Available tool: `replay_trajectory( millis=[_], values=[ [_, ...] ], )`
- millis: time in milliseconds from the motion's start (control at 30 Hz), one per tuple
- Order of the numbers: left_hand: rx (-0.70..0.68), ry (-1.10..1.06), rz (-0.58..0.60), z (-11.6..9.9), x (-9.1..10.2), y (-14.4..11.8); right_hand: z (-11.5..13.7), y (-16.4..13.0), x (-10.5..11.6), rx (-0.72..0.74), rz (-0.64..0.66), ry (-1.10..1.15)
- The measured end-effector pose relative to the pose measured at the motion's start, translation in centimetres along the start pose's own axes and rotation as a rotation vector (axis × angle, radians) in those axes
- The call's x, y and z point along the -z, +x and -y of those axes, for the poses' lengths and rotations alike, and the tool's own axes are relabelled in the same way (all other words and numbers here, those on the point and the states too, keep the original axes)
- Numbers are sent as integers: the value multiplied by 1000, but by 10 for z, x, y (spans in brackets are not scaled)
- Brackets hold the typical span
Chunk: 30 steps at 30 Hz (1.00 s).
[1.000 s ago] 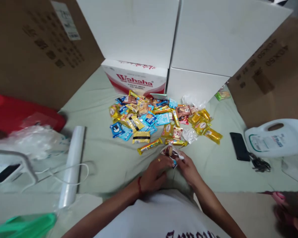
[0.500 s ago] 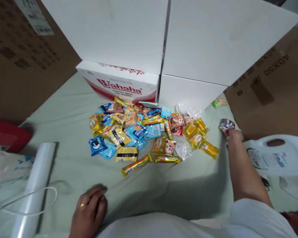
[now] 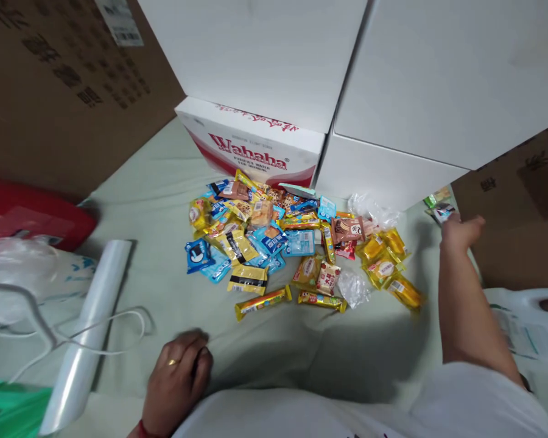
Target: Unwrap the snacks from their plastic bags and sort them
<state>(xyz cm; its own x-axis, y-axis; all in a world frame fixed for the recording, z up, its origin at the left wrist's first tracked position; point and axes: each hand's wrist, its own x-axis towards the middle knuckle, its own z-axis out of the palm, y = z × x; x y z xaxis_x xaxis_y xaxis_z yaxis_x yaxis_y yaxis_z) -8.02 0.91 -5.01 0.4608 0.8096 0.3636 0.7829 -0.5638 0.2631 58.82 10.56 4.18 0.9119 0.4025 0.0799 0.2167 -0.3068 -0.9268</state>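
My right hand is stretched out to the far right, its fingertips on a small dark-and-white snack packet. That packet lies against a green snack packet beside the white boxes; blur hides part of the grip. My left hand, with a gold ring, rests on the pale green cloth, fingers curled in and nothing visible in them. Before me spreads a pile of wrapped snacks: blue packets, yellow packets with a black band, brown packets, yellow cakes and yellow bars.
Behind the pile stand a Wahaha carton and tall white boxes. Brown cardboard flanks both sides. On the left are a clear film roll, a white cable and a red object; a white jug is right.
My right hand has moved away from me with the dark packet, bringing it up to the green packet. My left hand stays on the cloth. The view has swung left.
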Motion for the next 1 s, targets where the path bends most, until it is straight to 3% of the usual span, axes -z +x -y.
replay_trajectory(
  millis=[67,100,267,300,367,433,500,567,633,700,733,833,900,1000],
  values=[
    [5,-21,0,-1,0,0,-2,-49,13,88,-25,-67],
    [6,-30,-1,-1,0,0,-5,-78,18,120,31,-87],
    [33,-75,-5,0,0,-3,-26,-213,14,325,655,-354],
    [43,-110,0,0,1,-3,-28,-231,10,346,702,-370],
    [86,-232,14,-1,4,-2,-29,-261,3,292,638,-276],
    [221,-432,49,-8,9,4,-25,-287,-4,138,491,-31],
    [449,-728,109,-23,13,18,-17,-319,-12,-43,476,245],
    [654,-1144,187,-46,14,36,-8,-354,-22,-156,665,399],
    [712,-1539,323,-68,6,56,-1,-386,-31,-175,922,366],
    [738,-1708,475,-81,-7,71,1,-407,-37,-115,1046,262],
    [781,-1722,480,-84,-14,76,0,-411,-37,-76,1036,228],
    [905,-1686,366,-77,-26,81,-7,-406,-34,-36,859,232],
    [957,-1702,328,-71,-23,80,-12,-396,-29,-49,784,243],
    [1017,-1836,437,-71,-10,80,-15,-388,-25,23,759,131]
  ],
)
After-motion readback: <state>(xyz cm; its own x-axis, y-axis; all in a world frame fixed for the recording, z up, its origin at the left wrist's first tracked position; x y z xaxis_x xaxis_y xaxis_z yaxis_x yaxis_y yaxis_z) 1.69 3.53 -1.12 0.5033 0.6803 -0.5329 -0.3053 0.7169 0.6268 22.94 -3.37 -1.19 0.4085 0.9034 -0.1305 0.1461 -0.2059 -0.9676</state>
